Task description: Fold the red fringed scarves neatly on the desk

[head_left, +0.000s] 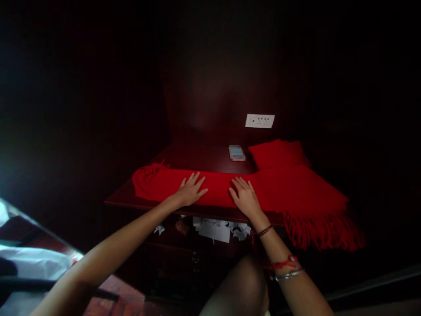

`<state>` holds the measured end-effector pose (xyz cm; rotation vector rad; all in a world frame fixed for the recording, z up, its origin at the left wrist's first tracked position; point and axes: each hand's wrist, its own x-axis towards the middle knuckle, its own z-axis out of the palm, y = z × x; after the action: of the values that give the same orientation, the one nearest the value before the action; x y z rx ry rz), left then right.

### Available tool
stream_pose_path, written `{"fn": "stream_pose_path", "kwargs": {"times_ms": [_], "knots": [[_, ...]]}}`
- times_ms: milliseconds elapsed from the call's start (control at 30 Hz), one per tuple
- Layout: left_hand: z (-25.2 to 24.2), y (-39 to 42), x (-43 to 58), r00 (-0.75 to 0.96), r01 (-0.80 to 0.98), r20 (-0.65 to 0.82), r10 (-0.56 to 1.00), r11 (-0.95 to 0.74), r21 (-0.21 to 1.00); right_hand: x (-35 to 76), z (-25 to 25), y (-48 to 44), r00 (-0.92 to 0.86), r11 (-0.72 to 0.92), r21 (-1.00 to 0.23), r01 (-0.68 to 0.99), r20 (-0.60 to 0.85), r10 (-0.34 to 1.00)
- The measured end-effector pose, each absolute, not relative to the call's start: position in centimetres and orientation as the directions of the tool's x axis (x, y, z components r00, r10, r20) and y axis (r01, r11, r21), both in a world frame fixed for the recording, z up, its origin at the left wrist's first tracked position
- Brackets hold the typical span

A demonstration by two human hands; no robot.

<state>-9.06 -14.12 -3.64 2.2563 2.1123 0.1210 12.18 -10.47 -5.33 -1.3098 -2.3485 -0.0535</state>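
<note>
A red fringed scarf [217, 189] lies lengthwise across the dark wooden desk [197, 154]. Its left end is folded with the fringe on top, and its wider right end hangs fringe over the front edge. On the scarf's left-middle part rests my left hand [191, 191], palm down with fingers spread. My right hand [245, 197] lies flat on the cloth a little to the right, fingers stretched out. Neither hand grips anything. Behind the right part, more red cloth [279, 153] sits bunched against the back; I cannot tell whether it belongs to the same piece.
A small pale rectangular item [237, 153], blurred out, lies near the back wall. Above it is a white socket panel [259, 121]. Crumpled papers [241, 231] and a white sheet [214, 231] fill an open shelf under the desktop. My knee [243, 281] is close below.
</note>
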Motion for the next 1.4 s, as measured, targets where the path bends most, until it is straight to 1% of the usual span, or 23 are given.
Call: {"fn": "stream_pose_path", "kwargs": {"times_ms": [67, 100, 167, 233, 367, 533, 633, 733, 800, 867, 900, 933, 1000, 1033, 1067, 1100, 1167, 1300, 1400], "knots": [[-3.7, -13.2, -6.5, 0.154, 0.981, 0.054, 0.987, -0.159, 0.113, 12.2, -5.3, -10.7, -0.423, 0.534, -0.167, 0.829, 0.439, 0.793], [-3.8, -12.8, -5.7, 0.179, 0.976, 0.045, 0.983, -0.183, 0.119, 12.2, -5.3, -10.8, -0.420, 0.522, -0.160, 0.838, 0.422, 0.803], [-4.2, -12.2, -5.7, 0.202, 0.972, 0.014, 0.979, -0.202, 0.116, 12.3, -5.3, -10.8, -0.424, 0.494, -0.152, 0.856, 0.338, 0.840], [-4.6, -12.0, -7.6, 0.179, 0.979, -0.004, 0.984, -0.177, 0.101, 12.3, -5.4, -10.8, -0.431, 0.476, -0.148, 0.867, 0.257, 0.865], [-4.9, -13.1, -14.6, 0.012, 0.998, 0.026, 1.000, -0.014, 0.054, 12.3, -5.4, -10.5, -0.452, 0.485, -0.129, 0.865, 0.217, 0.865], [-3.6, -16.0, -21.9, -0.206, 0.978, 0.064, 0.976, 0.208, -0.029, 12.4, -5.5, -10.2, -0.459, 0.486, -0.113, 0.867, 0.200, 0.865], [-2.5, -16.9, -23.4, -0.299, 0.944, 0.134, 0.945, 0.313, -0.100, 12.4, -5.7, -10.0, -0.462, 0.484, -0.095, 0.870, 0.189, 0.867], [-1.6, -16.9, -22.1, -0.317, 0.924, 0.212, 0.924, 0.351, -0.151, 12.4, -5.9, -9.9, -0.459, 0.482, -0.077, 0.873, 0.209, 0.864], [-1.5, -16.2, -19.7, -0.289, 0.926, 0.251, 0.924, 0.337, -0.172, 12.4, -5.9, -9.9, -0.455, 0.481, -0.072, 0.874, 0.228, 0.861], [-1.8, -15.3, -16.6, -0.210, 0.946, 0.267, 0.941, 0.264, -0.186, 12.4, -5.9, -10.0, -0.452, 0.479, -0.069, 0.875, 0.238, 0.860], [-2.2, -14.8, -14.9, -0.121, 0.966, 0.259, 0.958, 0.174, -0.192, 12.4, -5.9, -10.0, -0.452, 0.479, -0.068, 0.875, 0.239, 0.859], [-2.6, -14.2, -13.3, 0.019, 0.984, 0.222, 0.975, 0.021, -0.178, 12.4, -5.8, -10.0, -0.452, 0.479, -0.067, 0.875, 0.235, 0.860], [-3.5, -13.1, -10.7, 0.224, 0.973, 0.143, 0.964, -0.212, -0.094, 12.4, -5.7, -10.0, -0.454, 0.477, -0.064, 0.877, 0.222, 0.863], [-3.9, -12.6, -9.9, 0.289, 0.957, 0.103, 0.952, -0.286, -0.042, 12.4, -5.7, -10.1, -0.454, 0.476, -0.061, 0.878, 0.211, 0.866], [-4.3, -12.2, -9.5, 0.321, 0.947, 0.069, 0.944, -0.322, 0.004, 12.4, -5.6, -10.1, -0.455, 0.474, -0.059, 0.878, 0.201, 0.867], [-4.5, -11.8, -9.4, 0.335, 0.941, 0.041, 0.941, -0.336, 0.037, 12.5, -5.6, -10.1, -0.457, 0.475, -0.055, 0.878, 0.192, 0.868], [-4.9, -11.3, -10.5, 0.327, 0.943, 0.007, 0.945, -0.327, 0.067, 12.5, -5.5, -10.2, -0.462, 0.477, -0.050, 0.877, 0.178, 0.869], [-5.1, -11.4, -15.6, 0.229, 0.972, 0.000, 0.973, -0.229, 0.048, 12.5, -5.5, -10.2, -0.469, 0.483, -0.058, 0.874, 0.161, 0.868], [-4.9, -12.1, -18.8, 0.148, 0.988, -0.005, 0.989, -0.148, 0.038, 12.4, -5.6, -10.1, -0.471, 0.490, -0.075, 0.868, 0.184, 0.863]]}}
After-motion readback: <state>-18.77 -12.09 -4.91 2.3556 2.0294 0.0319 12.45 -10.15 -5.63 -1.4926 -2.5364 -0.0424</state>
